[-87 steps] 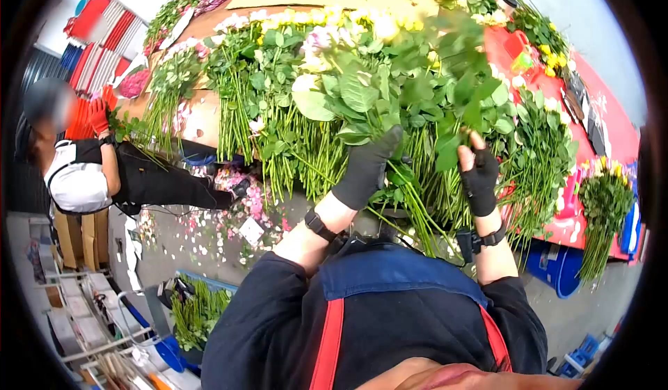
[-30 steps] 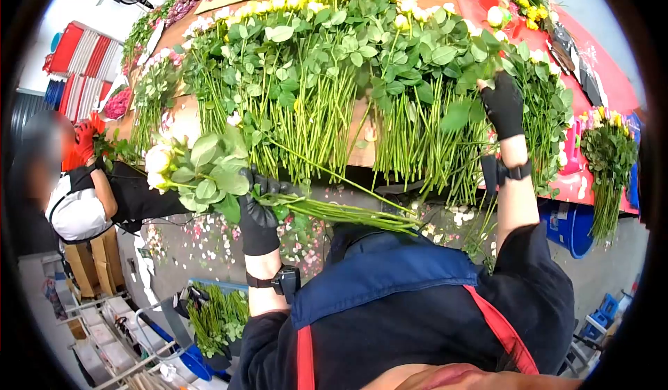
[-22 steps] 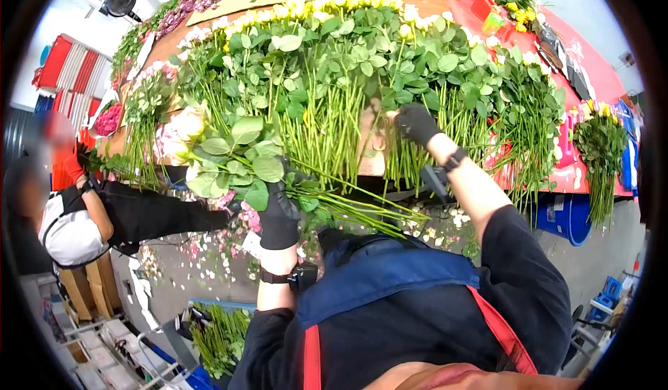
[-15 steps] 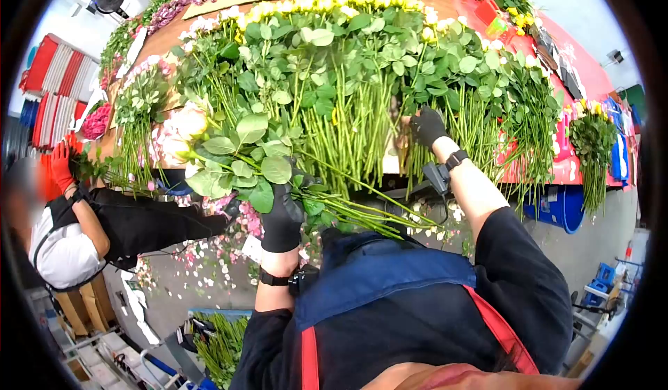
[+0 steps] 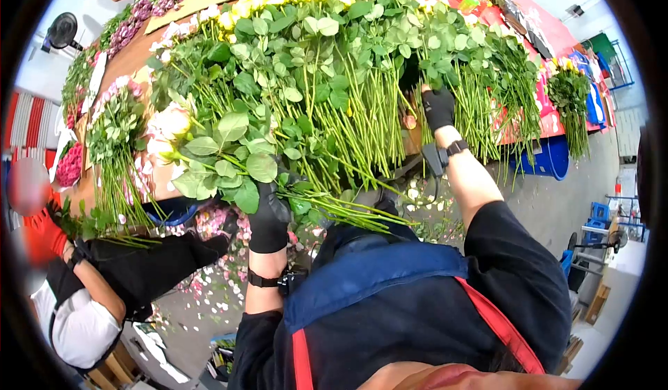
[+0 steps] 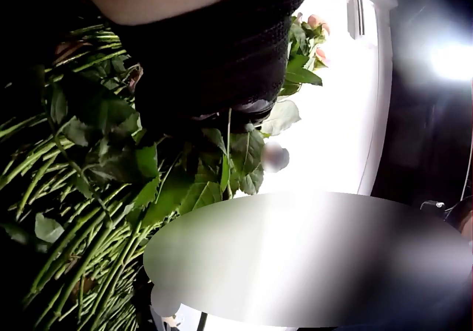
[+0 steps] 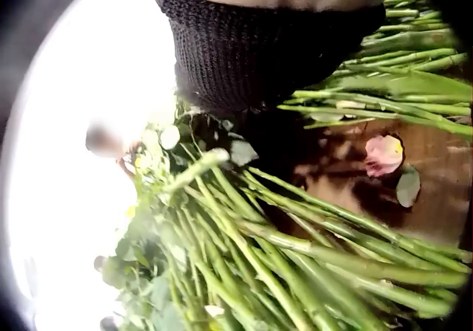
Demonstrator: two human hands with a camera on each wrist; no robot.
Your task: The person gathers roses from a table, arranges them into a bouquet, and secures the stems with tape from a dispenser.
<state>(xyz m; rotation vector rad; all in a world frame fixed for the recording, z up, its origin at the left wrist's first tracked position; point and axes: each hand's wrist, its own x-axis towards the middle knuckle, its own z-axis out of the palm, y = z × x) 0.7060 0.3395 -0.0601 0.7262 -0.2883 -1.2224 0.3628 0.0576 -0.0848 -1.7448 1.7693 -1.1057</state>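
My left hand, in a dark glove, grips a small bunch of leafy roses. Its pale pink and cream heads point left, and the cut stems stretch right. The left wrist view has the glove above leaves. My right hand, in a dark glove with bare fingertips, reaches among the rose stems lying on the table, beside a gap. In the right wrist view the glove hides its fingers; I cannot tell whether they hold a stem.
Rows of yellow-headed roses cover the table, stems overhanging its near edge. A pink petal lies on the brown tabletop. A blue bucket stands below at right. Another person in red gloves is at left; petals litter the floor.
My left hand carries the bunch leftward from in front of my body. My right hand moves from the leaves at the right down and left into the stems beside the gap. The view swings right.
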